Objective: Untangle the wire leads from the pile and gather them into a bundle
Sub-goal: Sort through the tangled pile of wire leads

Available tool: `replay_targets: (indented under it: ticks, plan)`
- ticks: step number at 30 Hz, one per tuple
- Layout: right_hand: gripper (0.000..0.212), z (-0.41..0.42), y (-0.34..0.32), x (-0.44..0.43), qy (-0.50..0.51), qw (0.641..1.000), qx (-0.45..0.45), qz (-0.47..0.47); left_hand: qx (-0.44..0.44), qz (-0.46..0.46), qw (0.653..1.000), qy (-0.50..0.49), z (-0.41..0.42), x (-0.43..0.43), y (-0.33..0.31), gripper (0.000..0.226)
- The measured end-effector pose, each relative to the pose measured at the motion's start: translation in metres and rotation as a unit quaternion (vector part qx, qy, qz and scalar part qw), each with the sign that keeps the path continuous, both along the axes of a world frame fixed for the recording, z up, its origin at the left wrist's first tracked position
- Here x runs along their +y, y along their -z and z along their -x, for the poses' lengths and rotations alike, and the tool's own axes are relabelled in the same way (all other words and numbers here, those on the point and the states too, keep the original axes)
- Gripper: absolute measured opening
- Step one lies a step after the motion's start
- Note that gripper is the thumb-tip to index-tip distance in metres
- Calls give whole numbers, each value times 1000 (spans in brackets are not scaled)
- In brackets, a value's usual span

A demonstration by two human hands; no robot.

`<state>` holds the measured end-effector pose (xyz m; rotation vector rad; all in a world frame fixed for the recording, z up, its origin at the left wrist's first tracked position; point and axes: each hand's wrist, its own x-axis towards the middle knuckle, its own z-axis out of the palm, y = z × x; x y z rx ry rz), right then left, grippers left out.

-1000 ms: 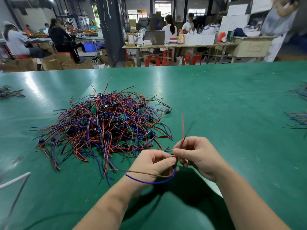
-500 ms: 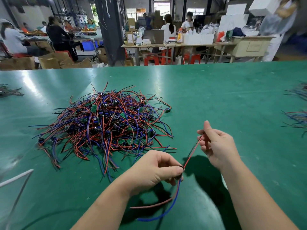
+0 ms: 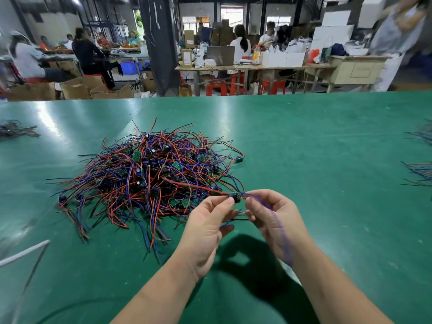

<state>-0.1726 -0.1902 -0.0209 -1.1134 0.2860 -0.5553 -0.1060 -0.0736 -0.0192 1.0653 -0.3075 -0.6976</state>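
Observation:
A tangled pile of red, blue and black wire leads (image 3: 149,181) with small green circuit boards lies on the green table (image 3: 327,160), left of centre. Just in front of the pile's right edge, my left hand (image 3: 205,228) and my right hand (image 3: 273,218) are raised close together. Between their fingertips they pinch one small board with its leads (image 3: 236,197). A red lead runs from it back toward the pile. A blurred blue lead trails down over my right hand and wrist.
Smaller wire bundles lie at the right edge (image 3: 420,174) and the far left edge (image 3: 14,130) of the table. A white rod (image 3: 23,254) crosses the lower left corner. Beyond the table, people sit at workbenches with boxes and red stools.
My hands were apart with a red and blue lead stretched between them. They have risen and come together near the pile, now pinching a small board from both sides.

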Motion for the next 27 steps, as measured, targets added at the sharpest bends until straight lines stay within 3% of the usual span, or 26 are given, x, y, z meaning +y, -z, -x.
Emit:
replay_targets:
  ticks: [3,6,10,12,15,17,21,23,27]
  plan:
    - [17,2,-4,-3,3,996,-19,-88,-81,-35,996,-5,11,-3,5,23]
    - [9,3,-8,-2,10,996,-4,-90,-170,-21,984,-39,15,-4,10,24]
    - [8,5,-12,-9,35,993,2,-111,-388,-106,916,3,13,1,16,5]
    - [12,8,-15,-15,38,995,15,-91,-334,-101,937,6,14,1,13,5]
    - [11,12,-13,-19,17,998,62,3,-124,-81,988,42,13,0,5,32]
    - [11,13,-10,-18,-21,993,92,77,-104,-94,988,61,12,0,5,33]
    - [20,12,-3,-18,-32,972,155,173,-88,-123,986,69,14,0,6,8]
    - [20,11,-4,-22,8,975,166,149,-89,-141,983,81,13,1,5,8]
    - [13,14,-9,-46,115,982,149,11,-132,-179,957,188,16,4,3,18]
